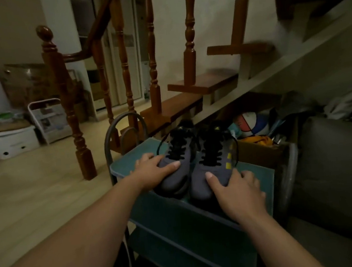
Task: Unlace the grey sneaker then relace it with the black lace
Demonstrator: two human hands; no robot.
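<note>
- Two grey sneakers stand side by side with their toes towards the person, and each hand has hold of one.
- The left grey sneaker (176, 170) is under the left hand (152, 169). The thumb lies across the top of the toe and the fingers curl round the outer side.
- The right grey sneaker (208, 173) is held by the right hand (238, 190) in the same way, thumb on the toe and fingers wrapped round the outer edge.
- A black lace (180, 148) runs through the eyelets of the left sneaker just beyond the left thumb, with a loop trailing off to the left.
- A second black lace (213, 151) is threaded up the right sneaker beyond the right thumb.
- Yellow marks (228, 160) show on the outer side of that sneaker, just above the right fingers.
- Both sneakers rest on the top shelf of a teal shoe rack (259, 176), directly under the two hands. Its lower shelves (182, 231) lie below the wrists.
- A curved metal handle (123, 121) rises from the rack beyond the left hand.
- Beyond the right hand sits a cardboard box (258, 152) with a striped ball (251, 124) in it.
- To the right of the right hand is a grey sofa (338, 158).
- Further beyond both hands stands a wooden staircase with a turned newel post (66, 102).
</note>
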